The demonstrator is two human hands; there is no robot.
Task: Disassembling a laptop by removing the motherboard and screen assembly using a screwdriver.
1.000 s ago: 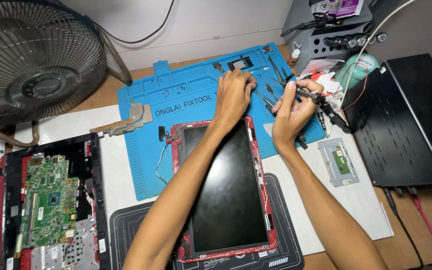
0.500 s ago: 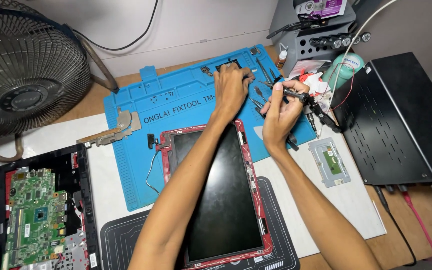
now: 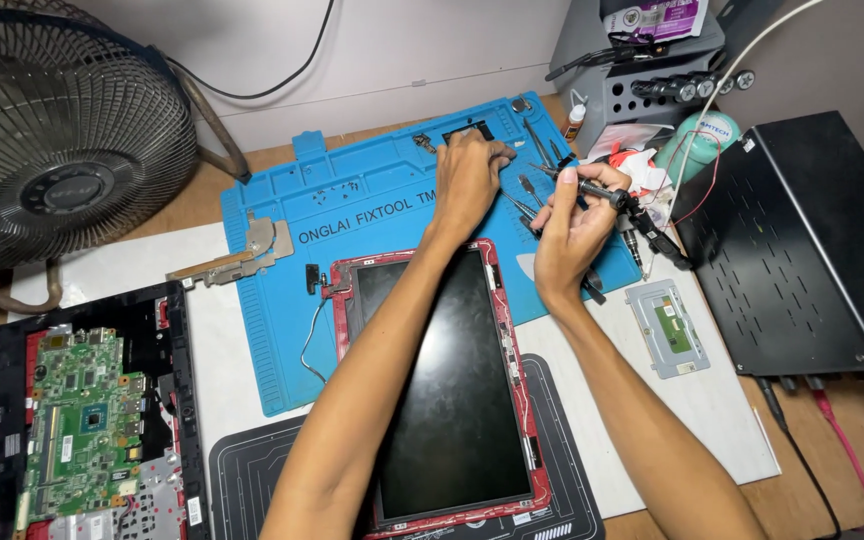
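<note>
Overhead, right hand point(image 3: 574, 222) clamped on black screwdriver point(image 3: 592, 186), left hand point(image 3: 467, 180) fingers together on blue mat point(image 3: 352, 215).

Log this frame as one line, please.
left hand: reaching into blue mat tray | right hand: holding black screwdriver | screen panel: flat beneath forearms

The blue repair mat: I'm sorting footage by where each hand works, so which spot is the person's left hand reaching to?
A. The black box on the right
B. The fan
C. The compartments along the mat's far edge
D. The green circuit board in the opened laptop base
C: the left hand rests fingers-down at the small compartments along the far edge of the blue mat, while the right hand holds a dark-handled tool beside it.
</note>
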